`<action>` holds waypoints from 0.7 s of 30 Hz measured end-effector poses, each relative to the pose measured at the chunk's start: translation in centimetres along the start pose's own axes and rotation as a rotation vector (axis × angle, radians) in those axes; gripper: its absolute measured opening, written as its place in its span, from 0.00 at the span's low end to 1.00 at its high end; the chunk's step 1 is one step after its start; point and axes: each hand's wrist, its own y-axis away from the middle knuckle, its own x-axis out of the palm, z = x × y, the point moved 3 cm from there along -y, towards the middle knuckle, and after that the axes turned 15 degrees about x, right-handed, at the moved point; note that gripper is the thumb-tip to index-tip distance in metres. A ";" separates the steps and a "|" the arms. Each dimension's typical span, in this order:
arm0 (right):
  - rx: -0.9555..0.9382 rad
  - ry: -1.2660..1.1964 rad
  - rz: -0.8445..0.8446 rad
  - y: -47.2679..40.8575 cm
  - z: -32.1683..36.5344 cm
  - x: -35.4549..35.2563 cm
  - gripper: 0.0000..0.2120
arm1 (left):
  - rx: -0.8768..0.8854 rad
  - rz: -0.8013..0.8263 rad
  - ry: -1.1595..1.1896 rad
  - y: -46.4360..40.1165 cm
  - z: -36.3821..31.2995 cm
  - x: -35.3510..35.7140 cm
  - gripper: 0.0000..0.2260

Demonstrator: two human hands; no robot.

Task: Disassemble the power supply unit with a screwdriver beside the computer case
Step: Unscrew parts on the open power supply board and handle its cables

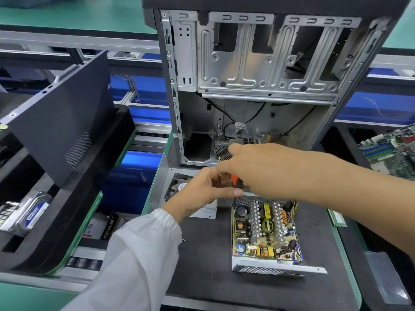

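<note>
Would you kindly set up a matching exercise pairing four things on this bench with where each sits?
Things:
1. open power supply
2. fan cover
3. hard drive
4. motherboard

Places:
A. far right edge
B. dark mat, below the right hand
C. partly under the left hand
D. black tray, lower left

Pairs: 1-B, 2-C, 3-D, 4-A

There is one camera, worn on the person's head. It looks forward and down from close above the table [202,277]. The case [258,63] stands straight ahead at the far edge, and both arms reach in from the bottom of the view.
</note>
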 end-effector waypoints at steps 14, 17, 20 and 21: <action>0.057 -0.008 -0.047 -0.4 0.3 0.5 0.10 | 0.029 0.096 0.003 -0.1 -0.6 0.3 0.21; -0.035 -0.017 0.049 -0.3 0.1 0.6 0.16 | 0.030 0.049 0.023 -0.2 -0.2 0.3 0.18; -0.007 -0.092 0.055 -0.5 -0.1 0.3 0.17 | 0.040 0.007 -0.006 -0.3 0.1 0.1 0.14; 0.048 -0.077 0.014 -0.7 -0.1 0.3 0.19 | 0.037 0.017 -0.012 -0.3 0.1 0.1 0.13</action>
